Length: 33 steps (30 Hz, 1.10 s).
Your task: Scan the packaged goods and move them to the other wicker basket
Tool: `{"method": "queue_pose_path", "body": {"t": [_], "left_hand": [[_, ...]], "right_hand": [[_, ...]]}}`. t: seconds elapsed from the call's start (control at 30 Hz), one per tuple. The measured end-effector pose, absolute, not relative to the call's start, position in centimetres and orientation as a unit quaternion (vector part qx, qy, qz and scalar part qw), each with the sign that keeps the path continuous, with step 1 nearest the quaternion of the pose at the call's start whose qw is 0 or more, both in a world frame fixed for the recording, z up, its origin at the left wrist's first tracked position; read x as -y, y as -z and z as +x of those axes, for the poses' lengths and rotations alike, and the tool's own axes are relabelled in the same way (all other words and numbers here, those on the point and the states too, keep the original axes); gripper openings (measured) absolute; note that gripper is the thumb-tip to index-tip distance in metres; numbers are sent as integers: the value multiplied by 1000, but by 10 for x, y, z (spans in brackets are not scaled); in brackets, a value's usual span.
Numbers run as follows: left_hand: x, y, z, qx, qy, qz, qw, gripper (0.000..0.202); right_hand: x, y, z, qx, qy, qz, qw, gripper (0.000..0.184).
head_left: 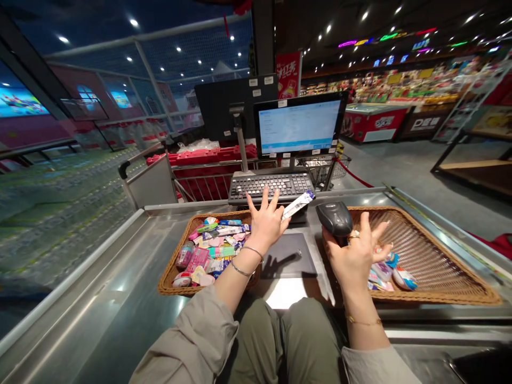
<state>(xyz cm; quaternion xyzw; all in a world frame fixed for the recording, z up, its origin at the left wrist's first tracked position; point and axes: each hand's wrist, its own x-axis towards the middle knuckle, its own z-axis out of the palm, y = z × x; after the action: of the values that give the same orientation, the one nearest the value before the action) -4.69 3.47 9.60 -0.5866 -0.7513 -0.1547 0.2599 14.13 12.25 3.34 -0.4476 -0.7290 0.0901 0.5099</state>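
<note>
My left hand (266,224) is raised over the counter and pinches a long white and blue packet (298,204) between thumb and forefinger, its other fingers spread. The packet's end points toward a black barcode scanner (335,217) that my right hand (356,256) grips from below, with some fingers splayed out. To the left, a wicker basket (170,280) is full of several small colourful packets. Another wicker basket (440,266) on the right holds a few packets (390,272) near my right hand.
A black keyboard (270,186) and a lit monitor (298,125) stand behind the baskets on the steel counter (120,298). A dark pad (290,256) lies between the baskets. Red shopping baskets (204,160) and a cart sit beyond; store aisles lie to the right.
</note>
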Motion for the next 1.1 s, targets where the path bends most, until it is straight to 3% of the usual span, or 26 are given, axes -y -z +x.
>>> {"method": "queue_pose_path", "body": {"t": [0.37, 0.77, 1.1], "left_hand": [[-57, -96, -27, 743, 168, -600, 244, 27], [-87, -92, -5, 738, 179, -609, 229, 29], [-123, -91, 31, 725, 197, -638, 171, 34]], "right_hand": [[-132, -34, 153, 700, -72, -468, 535, 46], [-136, -36, 165, 667, -78, -497, 549, 38], [-140, -38, 182, 610, -74, -533, 582, 51]]}}
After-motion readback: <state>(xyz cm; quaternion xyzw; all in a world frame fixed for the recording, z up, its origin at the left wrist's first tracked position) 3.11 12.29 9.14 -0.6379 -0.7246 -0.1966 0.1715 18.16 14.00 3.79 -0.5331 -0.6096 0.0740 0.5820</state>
